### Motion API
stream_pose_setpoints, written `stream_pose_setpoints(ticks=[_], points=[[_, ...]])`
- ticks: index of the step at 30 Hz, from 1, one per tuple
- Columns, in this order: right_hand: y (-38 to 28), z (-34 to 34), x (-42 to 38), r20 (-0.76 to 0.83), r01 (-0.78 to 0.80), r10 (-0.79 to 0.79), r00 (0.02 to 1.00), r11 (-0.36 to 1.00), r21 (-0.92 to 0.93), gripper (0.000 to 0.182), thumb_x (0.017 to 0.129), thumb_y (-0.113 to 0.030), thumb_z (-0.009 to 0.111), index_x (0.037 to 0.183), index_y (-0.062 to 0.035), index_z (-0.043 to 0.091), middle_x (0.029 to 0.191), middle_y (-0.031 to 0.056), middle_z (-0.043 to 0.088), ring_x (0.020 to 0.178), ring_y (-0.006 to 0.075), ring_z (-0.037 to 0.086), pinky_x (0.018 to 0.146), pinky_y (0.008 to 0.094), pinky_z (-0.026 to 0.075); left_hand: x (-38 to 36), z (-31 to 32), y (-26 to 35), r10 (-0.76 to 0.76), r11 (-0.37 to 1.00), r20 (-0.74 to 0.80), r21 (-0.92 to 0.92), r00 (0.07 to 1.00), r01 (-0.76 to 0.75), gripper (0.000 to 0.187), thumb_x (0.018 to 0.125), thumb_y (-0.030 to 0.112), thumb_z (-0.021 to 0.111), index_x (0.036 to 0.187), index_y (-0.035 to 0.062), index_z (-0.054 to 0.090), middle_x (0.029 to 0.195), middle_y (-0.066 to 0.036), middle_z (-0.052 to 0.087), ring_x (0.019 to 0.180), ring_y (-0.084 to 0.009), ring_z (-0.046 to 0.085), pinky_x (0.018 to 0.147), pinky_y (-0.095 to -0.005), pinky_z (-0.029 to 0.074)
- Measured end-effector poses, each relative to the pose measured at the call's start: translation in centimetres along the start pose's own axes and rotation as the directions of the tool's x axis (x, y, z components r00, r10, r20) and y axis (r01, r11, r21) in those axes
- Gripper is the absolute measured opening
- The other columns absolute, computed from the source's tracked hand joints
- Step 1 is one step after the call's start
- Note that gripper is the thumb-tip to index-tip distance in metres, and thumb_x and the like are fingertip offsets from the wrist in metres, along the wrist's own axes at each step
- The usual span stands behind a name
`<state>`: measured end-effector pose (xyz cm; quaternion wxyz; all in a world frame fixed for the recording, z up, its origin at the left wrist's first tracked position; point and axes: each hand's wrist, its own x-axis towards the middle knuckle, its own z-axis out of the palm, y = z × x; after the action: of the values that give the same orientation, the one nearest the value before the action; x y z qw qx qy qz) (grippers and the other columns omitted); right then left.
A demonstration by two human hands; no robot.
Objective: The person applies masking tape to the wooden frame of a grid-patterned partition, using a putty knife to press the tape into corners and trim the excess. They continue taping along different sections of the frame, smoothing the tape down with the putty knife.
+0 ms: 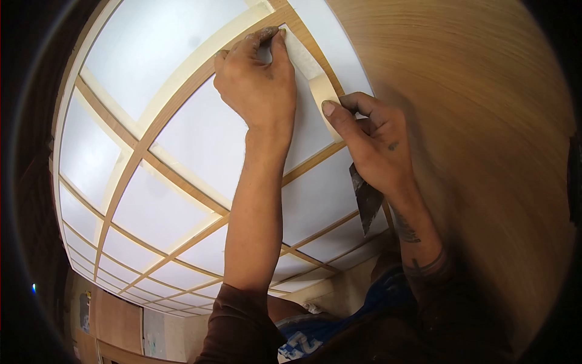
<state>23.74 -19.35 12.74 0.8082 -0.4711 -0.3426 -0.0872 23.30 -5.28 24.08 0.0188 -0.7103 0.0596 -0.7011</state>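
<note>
My left hand [257, 79] reaches up to a corner of the wooden lattice, its thumb and forefinger pinching the upper end of a pale strip of masking tape [303, 56]. The strip runs down along a wooden bar to my right hand [377, 136]. There, thumb and fingers grip the wider, cream-coloured part of the tape [324, 97]. Below the right palm a dark, angular scraper blade [367, 203] sticks out; its handle is hidden. White panes [206, 136] lie between the wooden bars [182, 179] of the panel, and pale tape edges [182, 67] border several of them.
A large wood-grain surface [467, 91] stands close on the right. The lattice panel curves away down to the left in the wide lens. At the lower left are brown cabinet-like boards [118, 321]. My legs and blue clothing [376, 303] are below.
</note>
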Motion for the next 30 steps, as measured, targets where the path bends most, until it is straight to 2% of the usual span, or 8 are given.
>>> stream_pose_setpoints(ticks=[5,8,10,19,30], points=[[-0.15,0.23,-0.18,0.000,-0.006,0.006,1.000,1.000,0.017,0.027,0.102,-0.023,0.077,0.100,0.0041,0.078,0.066,-0.0036,0.060,0.054,0.0003,0.041,0.049,0.0246,0.031,-0.03,0.20,-0.08,0.019,1.000,-0.019,0.000,1.000,-0.019,0.014,0.092,0.018,0.079,0.097,0.0076,0.087,0.081,-0.008,0.079,0.082,-0.0276,0.063,0.075,-0.0413,0.054],[-0.06,0.25,-0.15,0.017,0.016,-0.015,1.000,1.000,-0.017,0.030,0.106,-0.025,0.075,0.104,0.0055,0.076,0.065,-0.0066,0.059,0.056,-0.0015,0.043,0.048,0.0232,0.029,-0.06,0.27,-0.14,0.016,1.000,-0.026,-0.020,1.000,-0.016,0.014,0.093,0.018,0.078,0.097,0.0078,0.086,0.082,-0.008,0.079,0.082,-0.0280,0.063,0.076,-0.0414,0.054],[-0.46,0.29,-0.15,0.004,-0.016,0.016,1.000,1.000,-0.010,0.027,0.102,-0.022,0.077,0.100,0.0046,0.078,0.064,-0.0034,0.060,0.054,0.0005,0.043,0.049,0.0246,0.032,-0.05,0.28,-0.15,0.025,1.000,-0.032,0.001,0.999,-0.025,0.014,0.093,0.018,0.078,0.097,0.0081,0.086,0.082,-0.008,0.079,0.083,-0.0283,0.063,0.076,-0.0416,0.054],[0.23,0.81,-0.02,-0.010,0.049,-0.049,0.999,0.999,0.007,0.027,0.101,-0.022,0.077,0.099,0.0049,0.079,0.064,-0.0010,0.063,0.053,0.0014,0.045,0.048,0.0246,0.033,-0.03,0.49,-0.33,0.038,0.999,-0.049,0.006,0.998,-0.037,0.012,0.092,0.018,0.080,0.096,0.0086,0.086,0.083,-0.008,0.079,0.083,-0.0287,0.064,0.075,-0.0420,0.054],[-0.36,0.71,-0.05,-0.013,0.029,-0.029,0.999,0.999,-0.017,0.025,0.101,-0.021,0.077,0.098,0.0038,0.079,0.065,-0.0014,0.062,0.053,0.0011,0.044,0.048,0.0247,0.033,-0.02,0.62,-0.44,0.050,0.999,-0.068,0.005,0.996,-0.050,0.012,0.089,0.019,0.083,0.095,0.0079,0.085,0.081,-0.007,0.078,0.081,-0.0281,0.064,0.074,-0.0412,0.054]])
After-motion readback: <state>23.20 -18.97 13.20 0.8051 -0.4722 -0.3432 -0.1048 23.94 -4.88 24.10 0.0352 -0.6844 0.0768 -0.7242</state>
